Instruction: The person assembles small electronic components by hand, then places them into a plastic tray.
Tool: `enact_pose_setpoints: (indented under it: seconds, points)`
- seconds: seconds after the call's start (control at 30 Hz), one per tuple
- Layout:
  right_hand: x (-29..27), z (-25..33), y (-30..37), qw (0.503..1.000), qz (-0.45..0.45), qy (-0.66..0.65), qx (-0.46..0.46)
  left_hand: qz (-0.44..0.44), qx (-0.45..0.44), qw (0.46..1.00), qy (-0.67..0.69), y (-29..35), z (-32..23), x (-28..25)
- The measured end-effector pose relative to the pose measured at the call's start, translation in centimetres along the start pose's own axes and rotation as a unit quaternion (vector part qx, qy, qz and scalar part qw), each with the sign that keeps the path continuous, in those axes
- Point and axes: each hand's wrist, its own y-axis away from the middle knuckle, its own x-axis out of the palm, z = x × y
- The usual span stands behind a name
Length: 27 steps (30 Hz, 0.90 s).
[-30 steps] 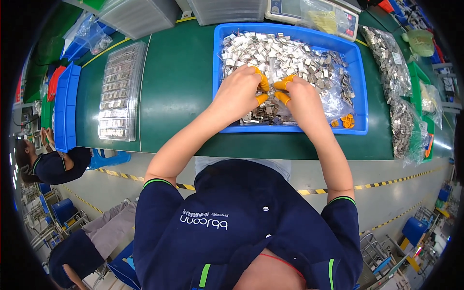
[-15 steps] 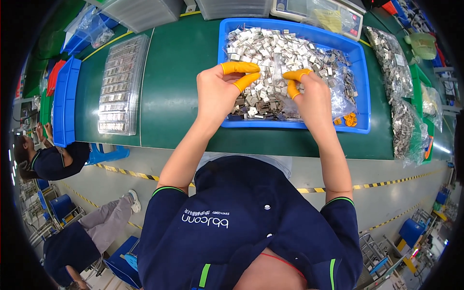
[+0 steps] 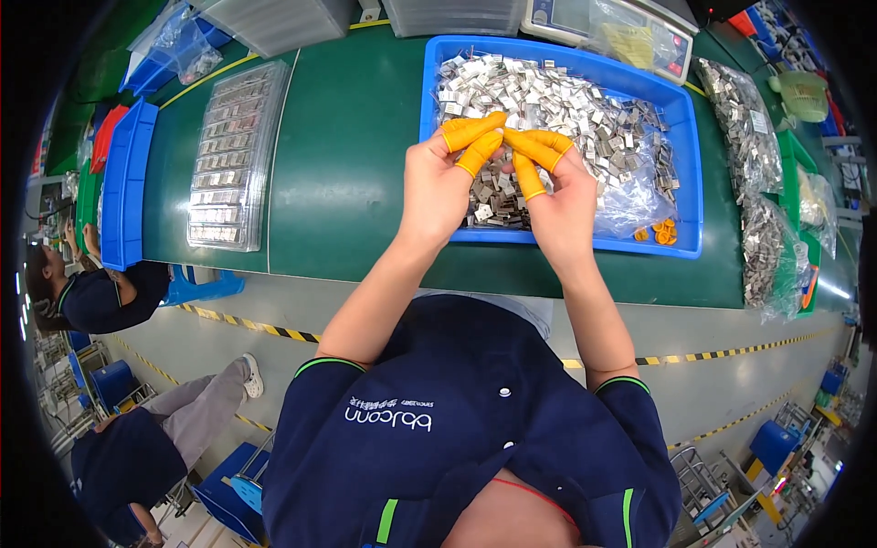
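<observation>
Over a blue tray (image 3: 692, 183) heaped with small silvery metal parts (image 3: 512, 82), my two hands meet at the fingertips. My left hand (image 3: 440, 187) has its thumb and finger pinched together, both in yellow finger cots. My right hand (image 3: 559, 196), in matching cots, pinches against the left fingertips. Whatever lies between them is hidden or too small to make out. To the right of my right hand, a crumpled clear bag (image 3: 630, 203) lies on the parts. Several orange finger cots (image 3: 665, 232) sit in the tray's near right corner.
Stacked clear blister trays (image 3: 233, 164) of parts lie left on the green table, beside a blue bin (image 3: 128, 183). Behind are clear plastic boxes (image 3: 274, 23) and a scale (image 3: 557, 18). Bagged parts (image 3: 735, 114) lie right. Two people, one seated (image 3: 110, 297), are at left.
My hands, apart over the parts before, have come together: the right moved left and the left moved slightly right. Their fingertips now meet.
</observation>
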Motion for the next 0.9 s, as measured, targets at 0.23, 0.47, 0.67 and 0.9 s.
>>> enact_pose_setpoints:
  seconds: [0.23,0.47,0.67,0.9]
  points:
    - [-0.2,-0.8,-0.2,1.0,0.008,-0.001,0.004,-0.016,0.024,0.999,-0.027,0.4,-0.1,0.0]
    - [-0.3,0.2,0.2,0.974,-0.067,-0.19,0.103,-0.018,-0.027,0.999,0.024,0.4,-0.9,0.1]
    - [-0.8,0.1,0.3,0.958,-0.064,-0.26,0.106,-0.02,-0.114,0.981,0.157,0.7,-1.2,0.1]
    - [-1.0,0.3,0.5,0.964,-0.048,-0.247,0.082,-0.005,-0.073,0.987,0.141,1.1,-1.0,0.2]
